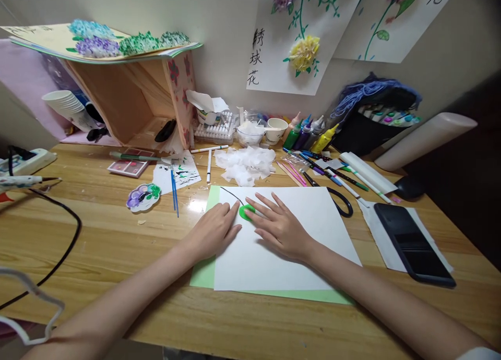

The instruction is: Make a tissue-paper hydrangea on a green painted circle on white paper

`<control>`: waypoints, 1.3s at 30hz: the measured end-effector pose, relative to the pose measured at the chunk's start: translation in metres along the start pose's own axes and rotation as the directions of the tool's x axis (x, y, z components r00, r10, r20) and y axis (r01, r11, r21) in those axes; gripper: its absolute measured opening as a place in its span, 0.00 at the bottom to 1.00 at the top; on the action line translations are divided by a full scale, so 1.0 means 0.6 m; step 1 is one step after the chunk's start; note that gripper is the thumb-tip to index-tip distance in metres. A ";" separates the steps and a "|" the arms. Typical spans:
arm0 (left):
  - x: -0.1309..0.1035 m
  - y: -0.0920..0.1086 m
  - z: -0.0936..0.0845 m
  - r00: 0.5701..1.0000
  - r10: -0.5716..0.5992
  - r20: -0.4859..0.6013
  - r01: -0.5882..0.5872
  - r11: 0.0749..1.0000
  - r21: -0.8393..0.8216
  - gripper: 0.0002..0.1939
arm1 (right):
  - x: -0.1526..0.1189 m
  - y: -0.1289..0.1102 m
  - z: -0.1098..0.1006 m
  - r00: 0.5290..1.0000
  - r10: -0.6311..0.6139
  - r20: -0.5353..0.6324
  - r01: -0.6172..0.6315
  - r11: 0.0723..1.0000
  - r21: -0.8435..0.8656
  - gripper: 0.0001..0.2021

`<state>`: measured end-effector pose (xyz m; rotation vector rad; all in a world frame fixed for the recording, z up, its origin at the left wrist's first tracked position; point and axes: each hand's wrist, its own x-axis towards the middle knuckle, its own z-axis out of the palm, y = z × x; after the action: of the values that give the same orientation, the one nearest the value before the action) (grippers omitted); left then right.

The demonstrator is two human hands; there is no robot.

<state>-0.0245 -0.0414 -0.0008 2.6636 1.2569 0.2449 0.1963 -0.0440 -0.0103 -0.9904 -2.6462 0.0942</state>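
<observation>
A white sheet [282, 271] lies over a light green sheet [203, 274] on the wooden desk. Near its upper left is a small bright green piece [246, 212], with a dark line running up and left from it. My left hand [214, 227] rests at the sheet's left edge, its index fingertip beside the green piece and thumb extended, the other fingers curled. Spread flat on the paper, my right hand [279, 225] touches the right side of the green piece with its fingertips. Neither hand holds anything.
Behind the sheet lie crumpled white tissue [246, 164], scissors [342, 202] and several pens. To the left are a paint palette [143, 197] and thin blue brushes [174, 190]. A black phone [413, 245] lies at the right. Paint bottles [324, 139] stand behind.
</observation>
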 end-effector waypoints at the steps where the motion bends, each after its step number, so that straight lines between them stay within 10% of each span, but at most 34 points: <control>1: 0.000 -0.001 0.001 1.000 -0.002 0.000 0.002 1.000 -0.011 0.25 | 0.001 0.000 0.000 1.000 0.022 0.018 -0.022 1.000 0.004 0.26; 8: 0.007 -0.009 -0.002 1.000 -0.023 0.004 0.023 0.998 -0.061 0.28 | 0.008 0.003 -0.001 0.985 0.071 0.158 -0.080 0.996 0.048 0.25; 31: 0.008 -0.002 -0.001 0.999 -0.022 0.030 0.022 1.000 0.018 0.26 | 0.003 0.008 0.004 0.979 0.193 0.058 -0.195 0.980 0.027 0.28; 39: 0.009 0.003 0.000 0.999 -0.022 0.031 0.021 0.999 0.043 0.27 | 0.001 0.006 0.003 0.996 0.060 0.067 -0.060 0.998 -0.003 0.30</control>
<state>-0.0197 -0.0383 -0.0001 2.6771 1.2944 0.1736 0.1979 -0.0407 -0.0124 -1.0859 -2.6766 0.1424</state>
